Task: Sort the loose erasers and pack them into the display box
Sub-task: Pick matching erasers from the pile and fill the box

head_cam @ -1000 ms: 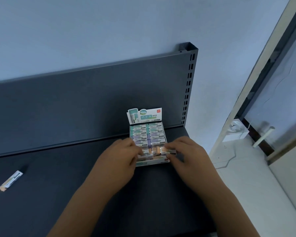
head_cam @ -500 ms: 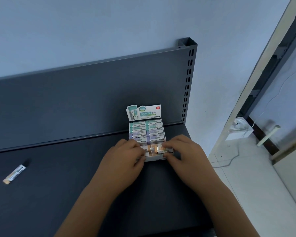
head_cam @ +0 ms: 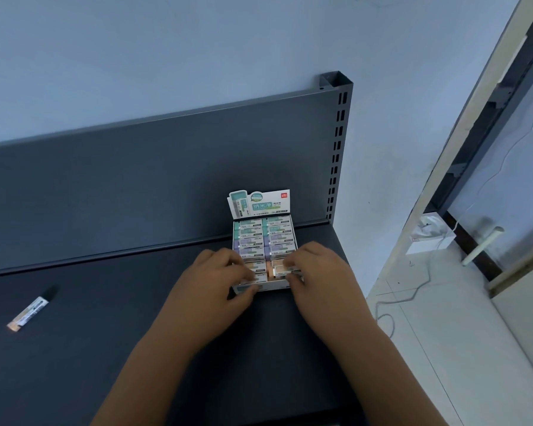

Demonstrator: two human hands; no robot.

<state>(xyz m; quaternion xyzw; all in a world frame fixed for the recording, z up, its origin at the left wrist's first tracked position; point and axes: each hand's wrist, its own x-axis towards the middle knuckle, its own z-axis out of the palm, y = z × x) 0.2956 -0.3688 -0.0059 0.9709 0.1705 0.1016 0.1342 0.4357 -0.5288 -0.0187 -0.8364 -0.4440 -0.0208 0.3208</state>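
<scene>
A white display box (head_cam: pixel 273 285) with an upright printed header card stands at the right end of the dark shelf (head_cam: pixel 136 333). Two columns of wrapped erasers fill it: green at the back, purple in the middle, orange at the front. My left hand (head_cam: pixel 216 281) grips the box's front left corner, fingers over the front erasers and thumb on the front wall. My right hand (head_cam: pixel 317 272) pinches an orange eraser (head_cam: pixel 279 267) in the front right slot. One loose orange eraser (head_cam: pixel 28 315) lies far left on the shelf, away from both hands.
The shelf's dark back panel (head_cam: pixel 166 179) rises right behind the box, with a slotted upright post (head_cam: pixel 336 149) at its right end. The shelf ends just right of the box. Beyond it lie a tiled floor, a white cable (head_cam: pixel 406 296) and a door frame.
Both hands stay at the box's front end, with the fingers shifting slightly over the orange erasers. The loose eraser on the left has not moved.
</scene>
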